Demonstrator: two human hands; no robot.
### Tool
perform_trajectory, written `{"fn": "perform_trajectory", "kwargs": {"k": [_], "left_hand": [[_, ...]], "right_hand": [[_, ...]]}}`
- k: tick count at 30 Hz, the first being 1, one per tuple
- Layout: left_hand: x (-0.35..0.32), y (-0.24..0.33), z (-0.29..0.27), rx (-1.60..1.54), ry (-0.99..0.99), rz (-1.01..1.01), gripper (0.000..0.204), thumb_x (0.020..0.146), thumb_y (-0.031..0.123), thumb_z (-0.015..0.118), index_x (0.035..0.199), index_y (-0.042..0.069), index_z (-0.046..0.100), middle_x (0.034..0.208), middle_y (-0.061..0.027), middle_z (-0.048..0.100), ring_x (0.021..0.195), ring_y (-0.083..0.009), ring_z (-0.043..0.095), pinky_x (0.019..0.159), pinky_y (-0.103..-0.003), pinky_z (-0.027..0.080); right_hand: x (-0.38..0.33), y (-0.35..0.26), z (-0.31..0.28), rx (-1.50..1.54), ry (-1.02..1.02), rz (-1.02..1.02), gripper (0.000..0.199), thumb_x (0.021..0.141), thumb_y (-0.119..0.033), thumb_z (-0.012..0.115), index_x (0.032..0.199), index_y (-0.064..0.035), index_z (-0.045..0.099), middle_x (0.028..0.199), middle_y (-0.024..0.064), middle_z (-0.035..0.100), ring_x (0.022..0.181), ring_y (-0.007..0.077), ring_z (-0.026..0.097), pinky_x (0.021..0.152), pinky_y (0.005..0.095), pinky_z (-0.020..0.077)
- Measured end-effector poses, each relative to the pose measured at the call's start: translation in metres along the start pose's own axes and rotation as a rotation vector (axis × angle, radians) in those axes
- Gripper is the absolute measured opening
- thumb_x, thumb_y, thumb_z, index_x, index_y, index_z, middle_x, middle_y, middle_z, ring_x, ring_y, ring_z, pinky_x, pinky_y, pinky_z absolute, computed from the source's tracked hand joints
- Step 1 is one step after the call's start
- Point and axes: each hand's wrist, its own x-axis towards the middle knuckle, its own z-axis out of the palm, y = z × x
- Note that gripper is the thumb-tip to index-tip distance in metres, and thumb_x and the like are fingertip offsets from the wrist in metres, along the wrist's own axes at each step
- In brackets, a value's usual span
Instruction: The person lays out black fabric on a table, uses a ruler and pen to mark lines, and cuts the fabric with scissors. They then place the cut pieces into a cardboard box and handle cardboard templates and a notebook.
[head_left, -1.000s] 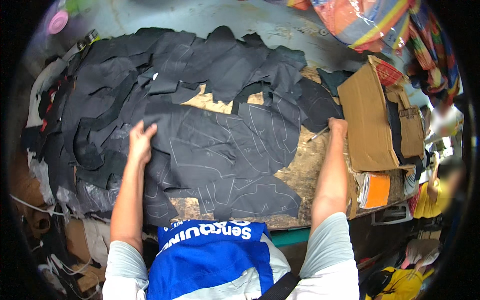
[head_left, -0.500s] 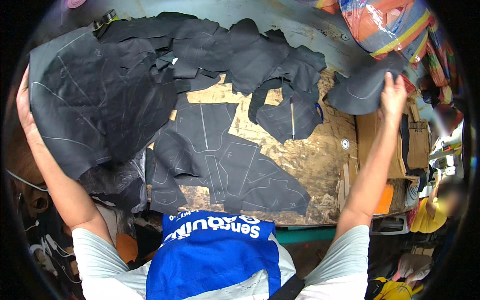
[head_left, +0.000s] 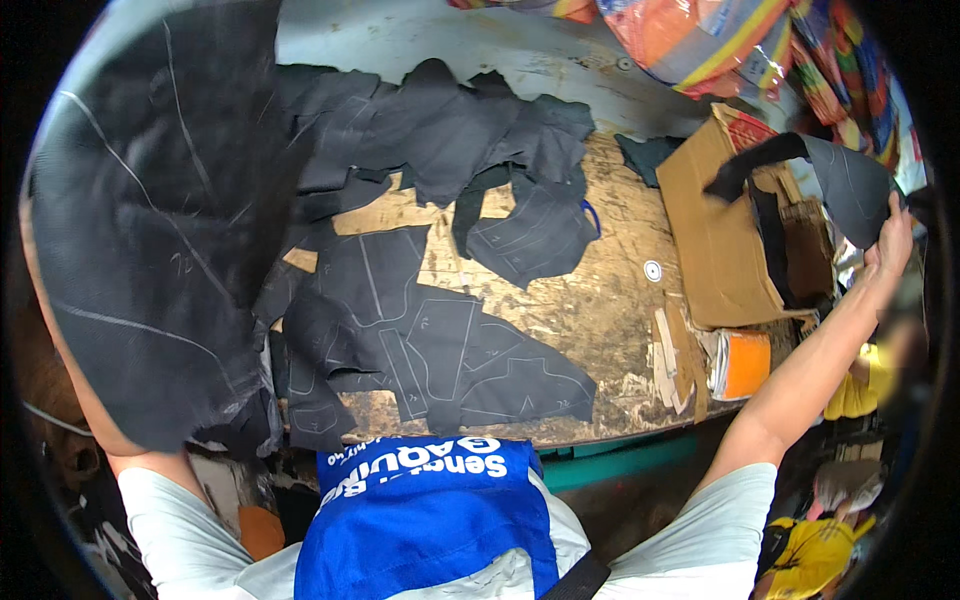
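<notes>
From afar, I am viewing a black leather-like sheet [head_left: 150,220] with chalk lines, which is filling the left of the frame and seemingly rising off the counter [head_left: 630,330]. The left forearm [head_left: 75,388] is running up along its outer edge; the sheet is hiding the left hand, so I cannot tell whether its fingers are apart or together. At the right edge, the right hand [head_left: 887,250] is clamping a dark curved offcut [head_left: 850,185] beyond the cardboard box [head_left: 705,230]. With both held pieces going outward, the chalk-marked pieces [head_left: 445,345] at lower centre are lying uncovered, which I am judging to be setting them apart from the sheet and offcut. Compared with half a second earlier, the sheet is looming larger, the offcut is hanging farther right, and the pen is no longer showing on the chalk-lined panel [head_left: 530,240] near centre. A heap of dark scraps [head_left: 430,130] is remaining at upper centre.
</notes>
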Motion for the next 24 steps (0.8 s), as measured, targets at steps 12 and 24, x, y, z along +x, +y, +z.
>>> {"fn": "perform_trajectory", "kwargs": {"k": [12, 24], "left_hand": [[-0.088, -0.151, 0.076, 0.038, -0.002, -0.28, 0.054, 0.081, 0.037, 0.065, 0.117, -0.002, 0.054, 0.116, -0.0117, 0.057, 0.106, -0.0223, 0.053, 0.094, -0.037, 0.04], [-0.167, -0.293, 0.001, 0.202, 0.004, -0.414, 0.029, 0.083, 0.003, 0.063, 0.11, -0.005, 0.057, 0.099, -0.0096, 0.064, 0.086, -0.0151, 0.06, 0.078, -0.027, 0.048]], "right_hand": [[-0.198, 0.145, 0.089, -0.389, -0.174, -0.494, 0.018, 0.086, -0.016, 0.06, 0.093, 0.0, 0.064, 0.085, 0.0104, 0.066, 0.077, 0.0174, 0.063, 0.074, 0.0306, 0.0488], [-0.273, 0.242, 0.266, -0.985, -0.812, -0.056, 0.034, 0.071, -0.03, 0.072, 0.088, -0.0005, 0.068, 0.091, 0.0211, 0.065, 0.089, 0.034, 0.063, 0.08, 0.041, 0.0485]]}}
